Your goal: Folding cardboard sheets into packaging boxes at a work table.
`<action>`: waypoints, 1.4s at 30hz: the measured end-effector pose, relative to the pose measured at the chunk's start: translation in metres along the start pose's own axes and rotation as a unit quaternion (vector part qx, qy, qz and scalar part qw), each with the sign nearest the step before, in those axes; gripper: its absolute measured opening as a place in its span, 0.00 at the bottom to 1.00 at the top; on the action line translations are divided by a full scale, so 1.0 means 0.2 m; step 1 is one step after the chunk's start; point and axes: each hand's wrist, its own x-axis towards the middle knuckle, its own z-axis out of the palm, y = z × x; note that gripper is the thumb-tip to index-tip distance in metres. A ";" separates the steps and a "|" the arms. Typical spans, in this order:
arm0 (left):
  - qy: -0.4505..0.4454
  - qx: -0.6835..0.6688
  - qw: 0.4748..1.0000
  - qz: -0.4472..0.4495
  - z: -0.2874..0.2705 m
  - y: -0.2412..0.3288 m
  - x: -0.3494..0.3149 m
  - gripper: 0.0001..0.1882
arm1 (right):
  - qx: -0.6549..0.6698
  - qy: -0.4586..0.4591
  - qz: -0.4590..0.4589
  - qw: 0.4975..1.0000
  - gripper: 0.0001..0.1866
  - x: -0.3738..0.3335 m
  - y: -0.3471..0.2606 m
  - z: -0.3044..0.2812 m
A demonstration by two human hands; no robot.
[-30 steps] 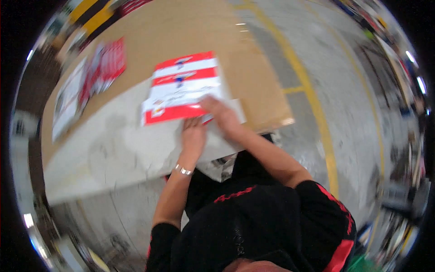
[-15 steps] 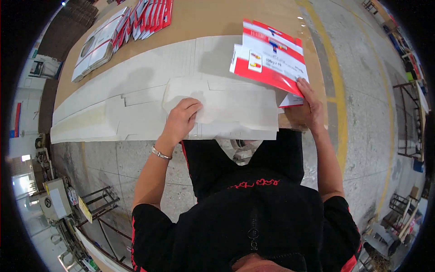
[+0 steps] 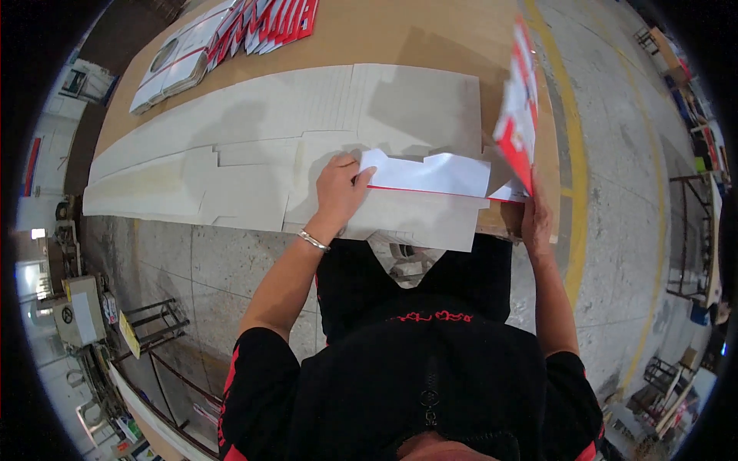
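A printed red-and-white cardboard sheet (image 3: 523,107) stands nearly on edge at the right side of the table, somewhat blurred. My right hand (image 3: 539,217) is closed at its lower corner, fingers partly hidden. From there a white flap with a red lower edge (image 3: 430,175) reaches left; it looks like part of the same sheet. My left hand (image 3: 340,188) pinches that flap's left end between thumb and fingers. Underneath lie flat, die-cut cardboard blanks (image 3: 254,177), plain pale side up, overlapping and jutting past the table's near edge.
On the brown table (image 3: 384,34), at the far left, stands a stack of folded white cartons (image 3: 175,71). Beside it several red-and-white folded cartons (image 3: 280,27) lean in a fanned row. A metal rack (image 3: 157,323) is on the floor at the left.
My right hand has swung the printed sheet from lying tilted leftward to nearly upright at the right. My left hand has moved right and taken hold of the white flap.
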 end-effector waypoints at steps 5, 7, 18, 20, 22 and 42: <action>-0.003 0.289 0.942 0.173 0.09 -0.02 0.01 0.27 | -0.179 -0.175 -0.146 0.957 0.31 0.05 -0.13 0.04; -0.015 0.262 0.952 0.157 0.12 0.04 -0.03 0.32 | -0.215 -0.226 -0.178 0.933 0.34 0.07 -0.23 0.11; -0.115 0.317 0.936 0.103 -0.37 -0.05 -0.26 0.49 | -0.198 -0.285 -0.307 0.886 0.42 0.17 -0.41 0.35; -0.145 0.353 0.918 0.106 -0.42 -0.06 -0.26 0.49 | -0.209 -0.278 -0.299 0.889 0.42 0.16 -0.41 0.36; -0.138 0.352 0.921 0.095 -0.41 -0.07 -0.26 0.46 | -0.207 -0.284 -0.305 0.885 0.43 0.17 -0.41 0.36; -0.063 0.181 0.978 0.078 -0.38 -0.16 -0.14 0.23 | -0.201 -0.272 -0.291 0.895 0.42 0.16 -0.39 0.36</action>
